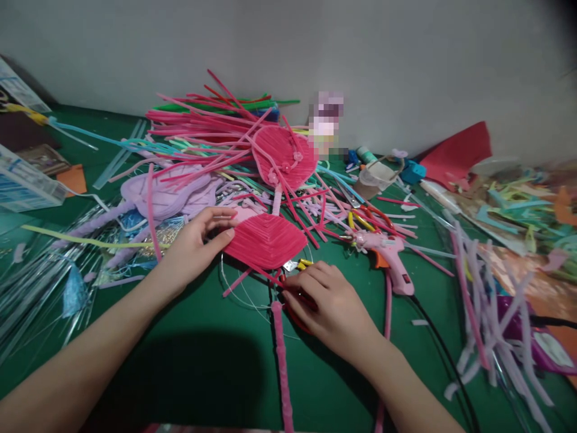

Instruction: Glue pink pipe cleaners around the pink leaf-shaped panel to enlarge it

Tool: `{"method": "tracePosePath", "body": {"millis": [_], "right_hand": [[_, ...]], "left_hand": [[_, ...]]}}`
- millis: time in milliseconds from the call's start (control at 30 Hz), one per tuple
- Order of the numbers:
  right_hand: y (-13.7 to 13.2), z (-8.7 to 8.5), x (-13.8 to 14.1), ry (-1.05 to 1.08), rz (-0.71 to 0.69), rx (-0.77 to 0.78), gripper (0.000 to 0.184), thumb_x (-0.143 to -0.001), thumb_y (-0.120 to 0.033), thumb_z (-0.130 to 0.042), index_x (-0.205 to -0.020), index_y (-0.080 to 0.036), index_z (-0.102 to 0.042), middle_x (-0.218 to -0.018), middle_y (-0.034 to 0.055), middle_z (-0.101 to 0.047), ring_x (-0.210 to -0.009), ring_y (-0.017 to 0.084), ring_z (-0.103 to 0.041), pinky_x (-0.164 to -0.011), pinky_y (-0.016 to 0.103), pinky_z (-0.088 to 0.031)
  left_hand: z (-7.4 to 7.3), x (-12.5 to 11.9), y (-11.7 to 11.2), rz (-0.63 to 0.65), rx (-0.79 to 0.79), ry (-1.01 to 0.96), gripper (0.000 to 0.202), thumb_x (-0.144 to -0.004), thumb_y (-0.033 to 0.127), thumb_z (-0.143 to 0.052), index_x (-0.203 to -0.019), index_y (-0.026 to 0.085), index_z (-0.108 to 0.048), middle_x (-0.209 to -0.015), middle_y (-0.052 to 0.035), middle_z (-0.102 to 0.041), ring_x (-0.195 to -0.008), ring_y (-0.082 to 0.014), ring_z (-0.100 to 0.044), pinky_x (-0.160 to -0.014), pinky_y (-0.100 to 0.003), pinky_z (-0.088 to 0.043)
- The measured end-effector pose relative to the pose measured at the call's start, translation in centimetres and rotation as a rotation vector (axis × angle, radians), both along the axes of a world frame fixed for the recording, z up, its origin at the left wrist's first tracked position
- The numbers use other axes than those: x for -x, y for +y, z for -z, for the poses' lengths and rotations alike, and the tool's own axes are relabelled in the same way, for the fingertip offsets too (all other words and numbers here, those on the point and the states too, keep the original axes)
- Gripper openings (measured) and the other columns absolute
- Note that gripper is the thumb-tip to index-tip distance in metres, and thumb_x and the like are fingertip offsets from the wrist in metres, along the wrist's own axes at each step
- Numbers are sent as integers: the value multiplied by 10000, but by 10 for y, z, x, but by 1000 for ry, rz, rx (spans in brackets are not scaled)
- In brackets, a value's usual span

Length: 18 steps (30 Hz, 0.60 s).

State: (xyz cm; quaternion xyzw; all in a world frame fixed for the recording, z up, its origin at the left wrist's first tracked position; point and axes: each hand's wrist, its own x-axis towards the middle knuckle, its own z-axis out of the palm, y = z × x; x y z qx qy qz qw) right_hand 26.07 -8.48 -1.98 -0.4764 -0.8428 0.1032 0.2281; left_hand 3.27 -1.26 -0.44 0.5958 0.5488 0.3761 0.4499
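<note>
A leaf-shaped panel of hot-pink pipe cleaners (270, 240) lies in front of me, over a loop of thin wire. My left hand (210, 237) pinches its left edge between thumb and fingers. Just below its lower right edge, my right hand (322, 297) is closed around small pliers (291, 264) with red and yellow handles; the fingers hide much of them. A loose pink pipe cleaner runs along the panel's lower edge to the pliers. Below stands a pink wrapped stick (282, 367), pointing toward me.
A round pink fan (286, 156) lies behind the panel among many pipe cleaners (198, 126). Lilac fan shapes (166, 189) are at left. To the right are a pink glue gun (387, 252) with a black cord, other pliers (360, 219) and a plastic cup (376, 180).
</note>
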Motion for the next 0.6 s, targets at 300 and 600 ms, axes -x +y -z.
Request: {"method": "tracePosePath", "body": {"millis": [300, 600], "right_hand": [[1, -3, -4, -11, 22, -54, 173, -939, -175, -505, -1014, -219, -654, -847, 33, -670, -766, 161, -578, -651, 300, -354], [3, 5, -8, -66, 0, -130, 280, -924, -121, -502, -1068, -249, -705, -933, 62, -664, -821, 164, -610, -673, 305, -396]], "left_hand": [[-1, 0, -3, 22, 18, -73, 461, -726, 277, -712, -1138, 185, -528, -1163, -109, -643, -1072, -273, -642, -939, -479, -506], [-3, 1, -3, 67, -228, 305, 192, -836, 296, -591, -999, 214, -650, -1075, -60, -684, -993, -252, -638, -914, -432, -494]]}}
